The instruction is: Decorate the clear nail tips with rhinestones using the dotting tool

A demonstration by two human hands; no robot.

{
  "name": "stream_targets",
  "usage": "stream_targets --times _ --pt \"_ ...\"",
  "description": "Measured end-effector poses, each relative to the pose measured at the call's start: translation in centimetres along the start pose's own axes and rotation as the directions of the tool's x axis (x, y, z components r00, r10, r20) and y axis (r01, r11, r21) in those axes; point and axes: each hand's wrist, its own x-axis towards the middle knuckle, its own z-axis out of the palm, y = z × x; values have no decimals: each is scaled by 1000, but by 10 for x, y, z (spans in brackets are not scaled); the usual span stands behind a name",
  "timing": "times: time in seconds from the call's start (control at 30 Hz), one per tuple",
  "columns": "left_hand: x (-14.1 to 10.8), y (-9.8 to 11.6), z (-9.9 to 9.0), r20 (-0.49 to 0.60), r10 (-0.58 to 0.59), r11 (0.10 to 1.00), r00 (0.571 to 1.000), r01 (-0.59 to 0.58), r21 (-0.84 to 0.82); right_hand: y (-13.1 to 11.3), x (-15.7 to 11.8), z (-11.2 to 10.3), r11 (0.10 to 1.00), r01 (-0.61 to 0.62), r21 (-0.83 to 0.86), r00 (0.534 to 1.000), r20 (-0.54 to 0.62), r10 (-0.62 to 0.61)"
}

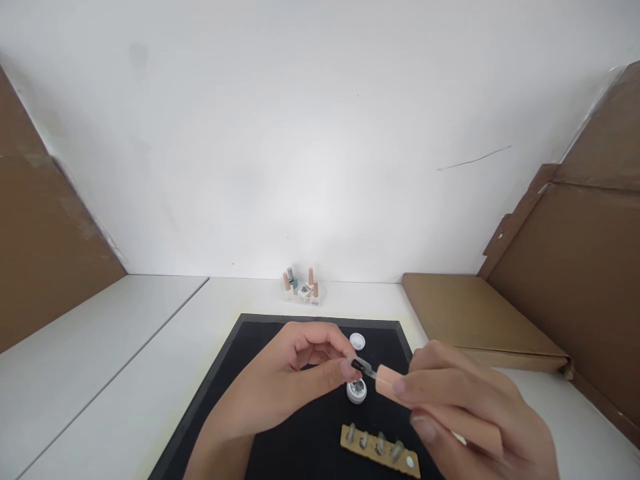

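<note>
My left hand [295, 380] pinches a small clear press-on nail [367, 364] between thumb and forefinger. In my right hand [475, 400] is a nail polish brush [393, 383] with a peach cap; its dark bristles meet the nail or lie right over it. Below my fingertips stands a small white jar [357, 391] with silvery bits inside, and its white lid [357, 341] lies behind it. Nearer to me, a tan strip [370, 455] carries several clear nails standing up and one white dot.
All this is over a black mat [285, 440] on a white table [115, 373]. A clear organizer [303, 293] with several polish bottles stands by the back wall. A flat cardboard box [480, 317] lies at right, and cardboard panels rise on both sides.
</note>
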Motion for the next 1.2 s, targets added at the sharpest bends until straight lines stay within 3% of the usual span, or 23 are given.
stream_targets --times 0.17,0.37,0.6,0.87,1.03,1.2 --pt "1 -1 -2 -3 -15 1000 1000 15 4 3 -7 -1 1000 -5 -17 996 -84 3" --pt "1 0 -2 -14 -3 1000 1000 3 11 -2 5 2 999 30 -10 999 -26 -31" --pt "1 1 -2 -52 -36 998 998 38 53 -1 2 2 996 -5 -83 984 -176 -10" --pt "2 -1 -3 -5 -16 999 1000 16 39 1 5 3 999 28 16 997 -67 -27" --pt "1 -2 -1 -17 -35 998 999 36 61 4 4 2 998 -31 -52 989 -145 23" --pt "2 -2 0 -21 -29 998 999 30 48 6 -4 -4 998 -57 -10 980 -191 54"
